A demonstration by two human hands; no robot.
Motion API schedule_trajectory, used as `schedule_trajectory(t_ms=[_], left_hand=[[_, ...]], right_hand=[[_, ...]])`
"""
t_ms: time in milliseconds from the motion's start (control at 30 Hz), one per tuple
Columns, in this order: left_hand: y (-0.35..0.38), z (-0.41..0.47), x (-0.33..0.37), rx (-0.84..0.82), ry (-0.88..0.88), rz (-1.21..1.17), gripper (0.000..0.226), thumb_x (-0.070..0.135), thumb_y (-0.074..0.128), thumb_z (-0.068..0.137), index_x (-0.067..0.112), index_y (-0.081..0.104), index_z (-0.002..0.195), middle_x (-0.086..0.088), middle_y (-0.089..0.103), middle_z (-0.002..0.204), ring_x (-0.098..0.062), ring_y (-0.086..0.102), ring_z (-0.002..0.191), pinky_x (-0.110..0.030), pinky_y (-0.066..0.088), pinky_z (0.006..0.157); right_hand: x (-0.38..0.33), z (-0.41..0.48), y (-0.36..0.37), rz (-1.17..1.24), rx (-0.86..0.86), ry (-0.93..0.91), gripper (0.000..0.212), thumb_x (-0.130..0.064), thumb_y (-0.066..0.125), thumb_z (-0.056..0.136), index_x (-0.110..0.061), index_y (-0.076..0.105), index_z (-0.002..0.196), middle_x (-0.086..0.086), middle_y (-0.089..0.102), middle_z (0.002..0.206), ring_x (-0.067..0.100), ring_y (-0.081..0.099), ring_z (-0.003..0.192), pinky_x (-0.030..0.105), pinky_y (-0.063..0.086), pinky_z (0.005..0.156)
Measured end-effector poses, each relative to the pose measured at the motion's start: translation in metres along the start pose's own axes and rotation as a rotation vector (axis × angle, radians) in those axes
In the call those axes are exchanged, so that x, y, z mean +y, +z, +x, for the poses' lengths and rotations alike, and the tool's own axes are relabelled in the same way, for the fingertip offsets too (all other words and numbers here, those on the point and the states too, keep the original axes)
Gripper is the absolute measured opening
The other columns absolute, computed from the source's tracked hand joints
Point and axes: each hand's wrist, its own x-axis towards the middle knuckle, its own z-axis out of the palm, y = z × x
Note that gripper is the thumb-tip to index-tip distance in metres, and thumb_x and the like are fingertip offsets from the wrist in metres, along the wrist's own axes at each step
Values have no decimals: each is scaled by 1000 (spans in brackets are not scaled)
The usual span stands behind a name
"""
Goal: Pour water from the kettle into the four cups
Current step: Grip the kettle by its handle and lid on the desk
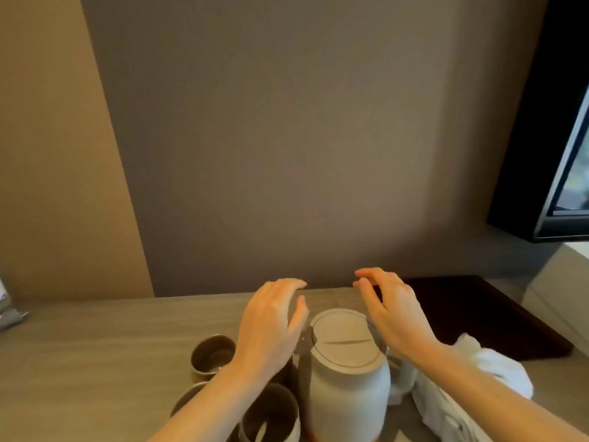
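Head view: left of the kettle point(345, 371) the cups point(213, 354) cluster; your left hand point(271, 323) hovers above them, fingers loose, holding nothing. Right of the kettle your right hand point(392, 314) hangs equally loose and empty. Grip firmly, lift clear, then tilt slowly.

Crowded near edge, open left
Cups point(213, 354) stand just left of the kettle point(345, 371), a white cloth point(487, 374) just right; the bench point(79, 362) lies open toward its left edge.
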Motion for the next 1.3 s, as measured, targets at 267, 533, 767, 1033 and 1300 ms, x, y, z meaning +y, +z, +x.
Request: schedule_trajectory(t_ms=[267, 533, 767, 1033, 1300], left_hand=[[23, -48, 46, -173, 149, 71, 48, 48, 29, 95, 30, 55, 132, 18, 54, 133, 4, 41, 126, -11, 22, 108], [39, -66, 46, -195, 207, 183, 43, 50, 39, 95, 30, 62, 125, 14, 61, 131, -8, 50, 127, -32, 37, 108], [37, -69, 22, -215, 286, 137, 41, 46, 47, 95, 30, 55, 132, 14, 52, 140, -4, 34, 139, -33, 28, 115], [39, -72, 13, -196, 312, 121, 43, 47, 42, 98, 30, 52, 136, 14, 48, 145, -3, 28, 142, -33, 23, 117], [36, -74, 21, -120, 153, -13, 50, 56, 39, 96, 31, 48, 139, 18, 32, 153, 1, 10, 146, -38, 17, 120]], right_hand=[[42, -32, -4, 187, -19, 201, 20, -26, 48, 94, -23, 62, 108, -6, 67, 94, 7, 62, 87, 31, 55, 76], [61, -49, -1, 561, -83, 354, 47, -45, 52, 90, 0, 66, 83, 21, 68, 80, 27, 66, 76, 39, 52, 75], [66, -64, -3, 773, -185, 358, 96, -72, 51, 71, 24, 57, 82, 42, 59, 86, 52, 58, 83, 31, 53, 72], [58, -69, 6, 896, -73, 461, 50, -38, 57, 86, -10, 55, 44, 2, 37, 38, 11, 32, 35, 25, 28, 44], [36, -66, -1, 975, 105, 608, 44, -26, 60, 85, -9, 47, 47, -2, 36, 34, 7, 29, 29, 17, 26, 33]])
